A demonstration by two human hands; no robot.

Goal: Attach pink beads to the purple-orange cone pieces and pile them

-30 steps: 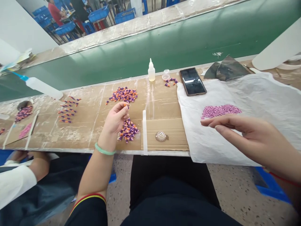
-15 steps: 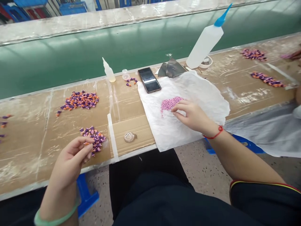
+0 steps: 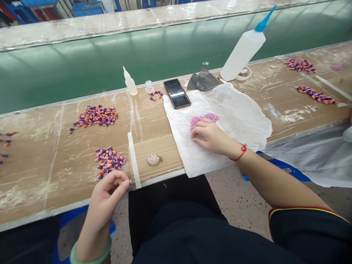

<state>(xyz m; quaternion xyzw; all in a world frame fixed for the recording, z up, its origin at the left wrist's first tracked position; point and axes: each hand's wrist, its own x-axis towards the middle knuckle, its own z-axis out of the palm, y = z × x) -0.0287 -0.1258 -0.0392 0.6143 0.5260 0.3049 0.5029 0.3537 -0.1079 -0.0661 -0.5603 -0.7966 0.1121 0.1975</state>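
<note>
Between the thumb and forefinger of my left hand (image 3: 108,194) is a small purple-and-orange piece, mostly covered by the fingertips. Just beyond that hand lies a pile of similar purple, orange and pink pieces (image 3: 110,159). My right hand (image 3: 210,136) has its fingertips pinched together at the near left edge of a heap of tiny pink-and-white bits (image 3: 210,117). Whether anything is between those fingertips is hidden. The heap rests on a crumpled white sheet (image 3: 242,106). A small clear round glass or plastic piece (image 3: 153,159) sits on cardboard between my hands.
A phone (image 3: 177,93) lies on the sheet's far left corner. Behind stand a small dropper bottle (image 3: 130,82) and a large blue-tipped white bottle (image 3: 243,53), leaning beside a tape roll (image 3: 244,73). Another pile of purple-and-orange pieces (image 3: 96,115) lies farther left.
My left hand has come away from the near pile, rightward and closer to the table's front edge. My right hand has shifted left and slightly down, its fingertips closing at the pink heap's edge.
</note>
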